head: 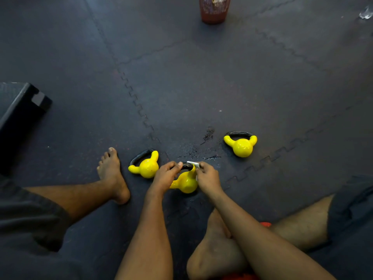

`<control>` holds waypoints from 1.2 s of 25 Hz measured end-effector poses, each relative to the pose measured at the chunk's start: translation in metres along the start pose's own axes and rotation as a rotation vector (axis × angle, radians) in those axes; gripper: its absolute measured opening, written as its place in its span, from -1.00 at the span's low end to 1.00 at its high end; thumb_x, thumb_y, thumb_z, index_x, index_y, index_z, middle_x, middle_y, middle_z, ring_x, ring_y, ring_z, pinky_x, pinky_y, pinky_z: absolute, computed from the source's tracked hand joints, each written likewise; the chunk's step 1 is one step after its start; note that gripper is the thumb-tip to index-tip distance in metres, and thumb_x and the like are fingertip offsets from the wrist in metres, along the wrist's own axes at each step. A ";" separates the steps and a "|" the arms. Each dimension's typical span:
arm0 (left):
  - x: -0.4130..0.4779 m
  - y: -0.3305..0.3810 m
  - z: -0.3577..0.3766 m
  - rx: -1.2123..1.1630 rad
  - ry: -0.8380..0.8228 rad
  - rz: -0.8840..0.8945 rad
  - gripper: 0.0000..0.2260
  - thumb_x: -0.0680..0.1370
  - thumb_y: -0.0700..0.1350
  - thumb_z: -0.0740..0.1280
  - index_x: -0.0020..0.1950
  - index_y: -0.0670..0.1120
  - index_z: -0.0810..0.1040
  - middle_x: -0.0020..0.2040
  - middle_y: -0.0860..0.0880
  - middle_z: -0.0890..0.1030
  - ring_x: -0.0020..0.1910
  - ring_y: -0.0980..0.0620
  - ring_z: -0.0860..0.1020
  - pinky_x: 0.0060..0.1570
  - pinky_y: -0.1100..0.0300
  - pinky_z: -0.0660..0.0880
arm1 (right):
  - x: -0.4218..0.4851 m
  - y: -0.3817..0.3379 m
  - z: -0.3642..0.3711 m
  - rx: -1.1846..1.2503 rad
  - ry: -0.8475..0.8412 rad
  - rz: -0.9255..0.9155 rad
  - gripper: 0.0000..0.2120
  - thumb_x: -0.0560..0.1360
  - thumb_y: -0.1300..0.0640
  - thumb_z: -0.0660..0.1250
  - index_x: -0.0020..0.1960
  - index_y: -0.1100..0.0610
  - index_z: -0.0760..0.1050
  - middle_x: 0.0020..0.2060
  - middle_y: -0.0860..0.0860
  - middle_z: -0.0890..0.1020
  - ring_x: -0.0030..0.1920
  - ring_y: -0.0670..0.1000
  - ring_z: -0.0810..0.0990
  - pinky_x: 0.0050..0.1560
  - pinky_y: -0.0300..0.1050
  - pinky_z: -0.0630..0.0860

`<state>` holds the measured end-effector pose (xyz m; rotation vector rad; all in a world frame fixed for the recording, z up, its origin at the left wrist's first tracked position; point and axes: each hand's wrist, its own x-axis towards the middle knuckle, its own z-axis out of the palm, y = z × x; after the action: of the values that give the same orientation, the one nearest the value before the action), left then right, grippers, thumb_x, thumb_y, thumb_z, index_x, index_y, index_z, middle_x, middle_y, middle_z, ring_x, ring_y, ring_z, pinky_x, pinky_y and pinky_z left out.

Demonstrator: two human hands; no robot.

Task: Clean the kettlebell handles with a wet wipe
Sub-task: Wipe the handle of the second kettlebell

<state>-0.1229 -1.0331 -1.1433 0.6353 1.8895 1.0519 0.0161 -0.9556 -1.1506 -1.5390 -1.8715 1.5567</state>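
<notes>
Three small yellow kettlebells with black handles lie on the dark floor mat. The middle kettlebell (186, 183) is tipped between my hands. My left hand (166, 176) grips the left part of its black handle. My right hand (207, 177) pinches a white wet wipe (194, 164) against the handle's right end. A second kettlebell (146, 166) lies to the left by my bare foot. The third kettlebell (242, 145) lies apart at the right.
My left foot (113, 174) rests on the mat beside the left kettlebell; my right leg is folded under my arms. A black bench (18, 118) stands at the left edge. A red mesh bin (214, 9) stands far back. Wet specks (207, 135) mark the mat.
</notes>
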 end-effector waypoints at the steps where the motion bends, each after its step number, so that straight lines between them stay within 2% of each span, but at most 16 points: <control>1: 0.000 0.000 0.001 -0.001 0.003 0.005 -0.71 0.59 0.01 0.30 -0.30 -0.06 0.45 -0.38 -0.01 0.45 -0.34 0.07 0.40 -0.25 0.16 0.34 | -0.001 0.003 0.001 0.003 -0.005 0.010 -0.86 0.53 0.21 0.25 -0.13 0.11 0.58 -0.31 0.04 0.58 -0.22 0.04 0.51 -0.27 -0.12 0.36; 4: 0.002 -0.002 0.001 0.005 0.003 0.015 -0.71 0.59 0.00 0.31 -0.32 -0.04 0.47 -0.38 0.01 0.46 -0.29 0.04 0.44 -0.19 0.12 0.37 | 0.003 0.000 -0.003 0.046 -0.007 0.042 -0.75 0.51 0.21 0.25 -0.32 0.01 0.51 -0.41 -0.05 0.51 -0.28 0.01 0.46 -0.30 -0.11 0.32; 7: 0.003 -0.003 0.001 0.023 -0.021 0.024 -0.71 0.58 0.01 0.32 -0.32 -0.03 0.50 -0.35 0.01 0.48 -0.25 0.02 0.47 -0.14 0.08 0.39 | 0.005 -0.001 -0.006 0.124 -0.005 0.045 -0.74 0.49 0.18 0.27 -0.30 -0.05 0.59 -0.39 -0.07 0.54 -0.29 -0.05 0.46 -0.23 -0.11 0.36; 9: 0.002 -0.002 0.002 0.051 -0.028 0.038 -0.70 0.58 0.01 0.32 -0.34 -0.02 0.50 -0.35 -0.01 0.49 -0.26 0.03 0.45 -0.15 0.09 0.37 | 0.007 0.005 -0.005 0.183 -0.035 0.070 -0.81 0.38 0.10 0.26 -0.24 -0.04 0.65 -0.35 -0.03 0.59 -0.26 -0.01 0.49 -0.18 -0.05 0.40; 11: 0.002 0.000 0.002 0.083 -0.034 0.053 -0.70 0.58 0.03 0.32 -0.33 -0.03 0.50 -0.34 -0.04 0.50 -0.27 0.04 0.45 -0.16 0.10 0.36 | 0.009 -0.001 -0.008 0.160 -0.062 0.095 -0.76 0.32 0.09 0.24 -0.22 -0.11 0.67 -0.38 -0.05 0.60 -0.25 0.02 0.50 -0.19 -0.03 0.42; 15: 0.002 -0.001 0.002 0.079 -0.039 0.046 -0.73 0.58 0.03 0.31 -0.25 -0.07 0.53 -0.30 -0.09 0.52 -0.25 0.01 0.46 -0.14 0.08 0.38 | 0.002 -0.010 -0.014 0.085 -0.021 0.074 -0.71 0.45 0.21 0.27 -0.33 -0.11 0.61 -0.38 -0.08 0.60 -0.24 0.02 0.53 -0.16 -0.02 0.51; 18: 0.002 -0.001 0.002 0.098 -0.020 0.050 -0.71 0.57 0.07 0.31 -0.28 -0.05 0.52 -0.31 -0.08 0.52 -0.26 0.02 0.47 -0.14 0.07 0.39 | -0.001 -0.006 -0.013 0.038 -0.013 0.105 -0.75 0.47 0.22 0.28 -0.36 0.02 0.55 -0.39 -0.02 0.57 -0.25 0.04 0.52 -0.24 -0.09 0.44; 20: 0.003 -0.001 0.003 0.121 -0.011 0.049 -0.69 0.55 0.12 0.31 -0.28 -0.05 0.52 -0.32 -0.06 0.53 -0.27 0.03 0.48 -0.14 0.05 0.41 | -0.002 -0.014 -0.014 0.050 0.047 0.049 -0.77 0.50 0.22 0.27 -0.27 0.02 0.60 -0.40 -0.06 0.54 -0.28 0.00 0.49 -0.27 -0.12 0.36; 22: 0.004 0.000 0.004 0.135 0.005 0.038 -0.67 0.53 0.15 0.30 -0.27 -0.07 0.52 -0.32 -0.05 0.52 -0.27 0.03 0.48 -0.13 0.01 0.44 | -0.008 -0.014 -0.011 0.078 0.099 -0.001 -0.79 0.54 0.21 0.25 -0.06 0.04 0.66 -0.37 -0.08 0.55 -0.27 -0.05 0.48 -0.31 -0.17 0.35; 26: 0.004 0.006 0.009 0.226 0.035 0.038 -0.65 0.53 0.22 0.26 -0.27 -0.02 0.50 -0.34 0.00 0.48 -0.26 0.01 0.45 -0.15 0.01 0.42 | -0.017 0.000 -0.005 -0.039 0.112 0.070 -0.78 0.59 0.15 0.22 0.03 0.15 0.63 -0.13 0.13 0.66 -0.11 0.09 0.57 -0.22 -0.16 0.31; 28: 0.006 0.009 0.013 0.263 0.052 0.041 -0.63 0.51 0.26 0.23 -0.22 -0.03 0.52 -0.36 0.00 0.49 -0.28 -0.02 0.45 -0.15 -0.05 0.47 | -0.014 -0.005 -0.008 -0.007 0.181 0.028 -0.77 0.59 0.15 0.23 0.10 0.12 0.64 -0.08 0.11 0.68 -0.10 0.05 0.57 -0.21 -0.20 0.31; 30: 0.007 0.016 0.016 0.299 0.053 0.028 -0.63 0.57 0.21 0.20 -0.14 -0.07 0.55 -0.30 -0.05 0.54 -0.24 -0.08 0.50 -0.10 -0.07 0.50 | -0.015 -0.007 -0.007 0.063 0.225 -0.027 -0.74 0.58 0.16 0.24 0.20 0.07 0.62 -0.03 0.06 0.70 -0.05 0.02 0.59 -0.15 -0.21 0.37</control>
<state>-0.1121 -1.0130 -1.1372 0.8117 2.1104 0.8162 0.0239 -0.9632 -1.1365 -1.5821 -1.6967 1.3542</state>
